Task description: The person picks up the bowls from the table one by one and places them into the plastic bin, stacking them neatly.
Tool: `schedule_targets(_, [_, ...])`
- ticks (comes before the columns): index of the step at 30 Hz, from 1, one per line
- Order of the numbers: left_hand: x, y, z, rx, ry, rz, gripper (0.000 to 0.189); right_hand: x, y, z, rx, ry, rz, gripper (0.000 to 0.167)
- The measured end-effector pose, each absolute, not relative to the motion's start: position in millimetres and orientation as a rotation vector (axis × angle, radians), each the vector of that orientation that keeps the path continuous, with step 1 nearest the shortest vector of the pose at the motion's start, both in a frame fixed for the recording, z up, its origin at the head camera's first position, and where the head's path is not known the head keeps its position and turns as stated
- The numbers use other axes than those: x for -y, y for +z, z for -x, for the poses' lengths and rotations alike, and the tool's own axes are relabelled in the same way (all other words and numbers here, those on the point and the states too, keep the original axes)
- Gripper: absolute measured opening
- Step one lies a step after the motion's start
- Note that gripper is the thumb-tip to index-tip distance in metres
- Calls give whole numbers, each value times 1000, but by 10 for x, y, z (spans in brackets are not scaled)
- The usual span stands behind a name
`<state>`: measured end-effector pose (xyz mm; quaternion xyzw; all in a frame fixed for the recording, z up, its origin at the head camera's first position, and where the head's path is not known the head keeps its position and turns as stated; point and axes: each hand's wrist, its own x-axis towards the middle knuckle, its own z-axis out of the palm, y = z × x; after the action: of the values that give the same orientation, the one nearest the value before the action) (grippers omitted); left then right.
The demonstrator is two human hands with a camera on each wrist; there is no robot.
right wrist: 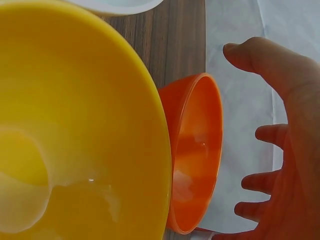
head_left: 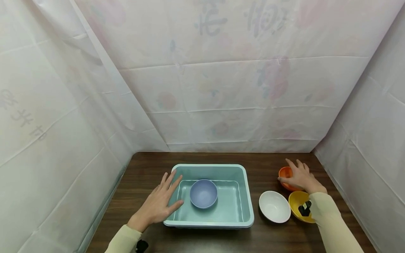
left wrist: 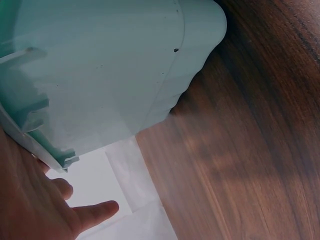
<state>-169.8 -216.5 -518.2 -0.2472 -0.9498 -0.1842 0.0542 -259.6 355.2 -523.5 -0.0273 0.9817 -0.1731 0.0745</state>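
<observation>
I see the left hand point(head_left: 159, 203) spread, empty, beside the tub point(head_left: 209, 224). The white bowl point(head_left: 274, 207) and yellow bowl point(head_left: 295, 203) sit outside; only the blue bowl point(head_left: 203, 194) is in. Farthest, the right hand point(head_left: 302, 178), open, hovers over the outlying orange bowl point(head_left: 285, 172).

White sheeting point(head_left: 221, 86) on three sides, faint prints point(head_left: 276, 79), perhaps fruit, dark wood-grain tabletop point(head_left: 139, 182)

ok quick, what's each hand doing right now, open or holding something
Left hand: open, holding nothing, at the light teal rectangular plastic basin.
Right hand: open, holding nothing, over the glossy orange round bowl.
</observation>
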Motion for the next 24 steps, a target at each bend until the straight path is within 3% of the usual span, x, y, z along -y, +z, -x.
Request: schedule_targets(24, [2160, -5193, 1699, 2894, -587, 736, 82, -3546, -5275, 2625, -2924, -451, 117, 96])
